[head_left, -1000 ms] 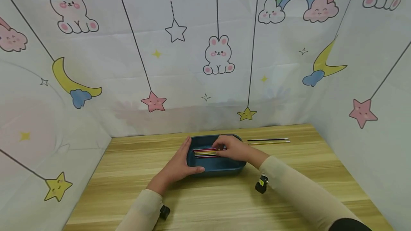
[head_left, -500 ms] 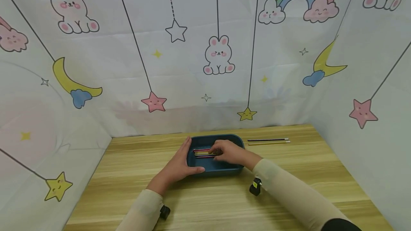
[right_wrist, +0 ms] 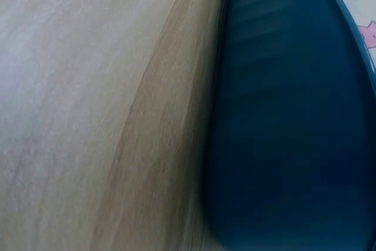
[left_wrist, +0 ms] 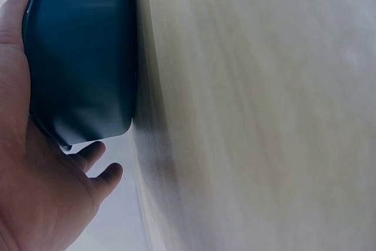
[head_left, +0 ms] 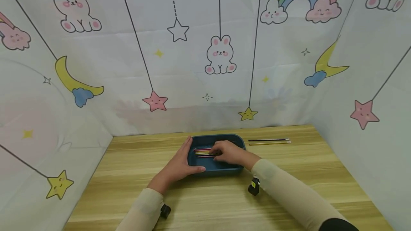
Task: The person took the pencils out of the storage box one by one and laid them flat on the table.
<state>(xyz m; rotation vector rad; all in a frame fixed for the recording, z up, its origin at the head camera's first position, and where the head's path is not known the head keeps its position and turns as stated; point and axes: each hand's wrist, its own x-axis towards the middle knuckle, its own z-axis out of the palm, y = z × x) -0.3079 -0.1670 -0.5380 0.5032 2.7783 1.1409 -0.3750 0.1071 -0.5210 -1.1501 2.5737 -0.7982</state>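
Observation:
A dark blue rectangular plastic box (head_left: pixel 224 170) stands on the table near the back wall. Several thin pencils (head_left: pixel 201 153), with red, yellow and dark bodies, lie side by side inside it. My left hand (head_left: pixel 177 165) rests against the box's left end, thumb along the front rim and fingers straight along the side. In the left wrist view this hand (left_wrist: pixel 44 174) presses on the blue box (left_wrist: pixel 82 51). My right hand (head_left: pixel 229 152) reaches into the box with bent fingers and holds the pencils near their middle, hiding their right ends. The right wrist view shows only the box wall (right_wrist: pixel 288 116).
Two more pencils, one dark (head_left: pixel 268 139) and one yellow (head_left: pixel 269 143), lie on the wooden table (head_left: pixel 205 202) to the right of the box. A printed cloth (head_left: pixel 192 81) hangs close behind the table and along both sides.
My right hand has moved left and slightly down along the pencils inside the box, then stayed there. My left hand and the box have kept their place.

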